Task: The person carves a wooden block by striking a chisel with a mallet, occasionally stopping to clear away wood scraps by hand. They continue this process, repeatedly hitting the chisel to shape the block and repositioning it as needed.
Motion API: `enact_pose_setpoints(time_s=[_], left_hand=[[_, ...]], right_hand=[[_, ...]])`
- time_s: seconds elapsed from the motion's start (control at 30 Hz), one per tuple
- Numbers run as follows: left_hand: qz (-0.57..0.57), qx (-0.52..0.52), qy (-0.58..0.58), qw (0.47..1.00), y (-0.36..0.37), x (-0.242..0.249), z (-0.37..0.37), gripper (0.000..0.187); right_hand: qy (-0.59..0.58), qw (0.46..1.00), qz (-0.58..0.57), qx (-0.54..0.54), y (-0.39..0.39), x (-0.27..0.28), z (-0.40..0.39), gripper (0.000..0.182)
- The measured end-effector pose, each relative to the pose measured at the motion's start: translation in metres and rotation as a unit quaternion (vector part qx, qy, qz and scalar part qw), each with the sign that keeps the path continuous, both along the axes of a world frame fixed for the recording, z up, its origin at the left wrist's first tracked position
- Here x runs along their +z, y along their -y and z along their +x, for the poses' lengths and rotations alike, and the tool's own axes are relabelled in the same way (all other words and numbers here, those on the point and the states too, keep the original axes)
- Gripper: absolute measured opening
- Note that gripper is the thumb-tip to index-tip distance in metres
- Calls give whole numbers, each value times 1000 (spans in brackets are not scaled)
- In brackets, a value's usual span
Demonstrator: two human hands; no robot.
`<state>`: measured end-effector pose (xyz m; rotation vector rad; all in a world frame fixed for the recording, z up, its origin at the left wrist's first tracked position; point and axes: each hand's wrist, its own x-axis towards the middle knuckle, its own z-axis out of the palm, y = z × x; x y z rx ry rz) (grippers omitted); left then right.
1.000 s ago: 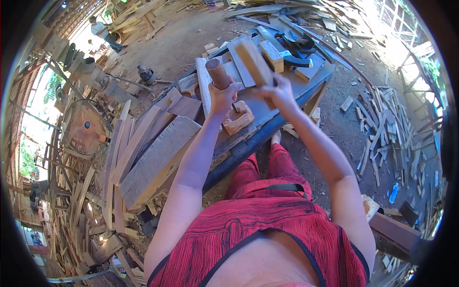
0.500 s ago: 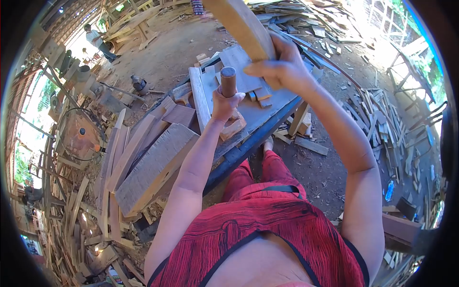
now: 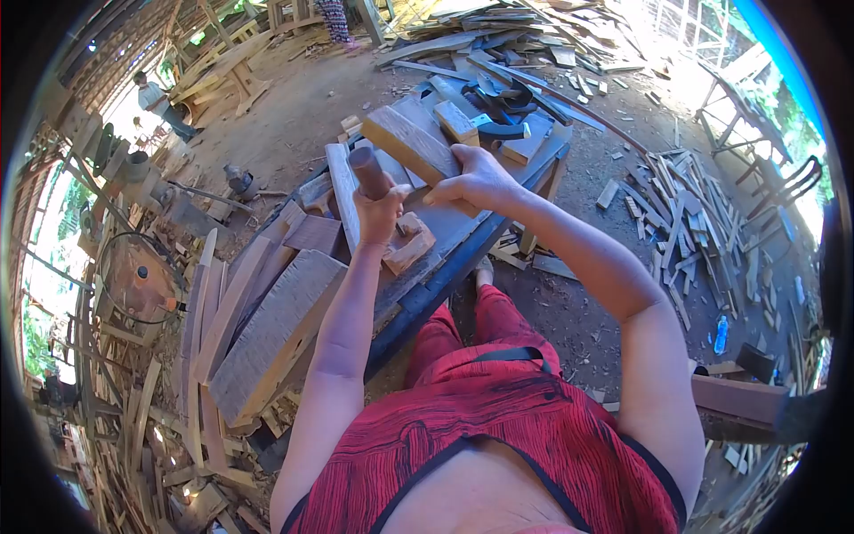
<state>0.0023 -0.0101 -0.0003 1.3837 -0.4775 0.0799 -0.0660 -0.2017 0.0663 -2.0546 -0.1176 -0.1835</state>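
Note:
My left hand [image 3: 382, 214] is wrapped round a brown cylindrical wooden handle [image 3: 369, 171] that points up; its lower end is hidden. In my right hand [image 3: 476, 181] is a thick wooden block [image 3: 409, 142], gripped at its near right end and held low over the workbench [image 3: 418, 285]. Just right of my left hand, a notched wooden piece [image 3: 411, 244] lies on the bench. A smaller block [image 3: 456, 122] and a dark tool with a curved handle [image 3: 504, 131] are beyond my right hand.
Large planks and beams [image 3: 276, 329] lean at the bench's left. Scrap wood [image 3: 685, 218] is heaped on the ground at the right, with more piled at the back. A person [image 3: 160, 102] stands far left. A blue bottle [image 3: 721, 334] is at the right.
My right hand has lowered the wooden block towards the bench. My left hand and its handle have shifted left in view. The small block and dark tool behind now show.

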Motion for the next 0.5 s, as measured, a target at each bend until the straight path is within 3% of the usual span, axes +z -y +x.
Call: enact_pose_setpoints(time_s=[0.1,0.17,0.27,0.5], left_hand=[[-99,59,-19,993,-9,-14,10,16],[-99,91,-22,991,-11,-14,7,17],[-142,151,-14,978,-9,-13,-1,19],[-150,271,-47,950,-1,-6,6,24]], right_hand=[[-62,997,13,-34,-7,-41,13,64],[-49,991,39,-116,-21,-84,25,67],[-100,987,1,-125,-47,-127,26,71],[-118,980,-72,-147,-65,-157,27,68]])
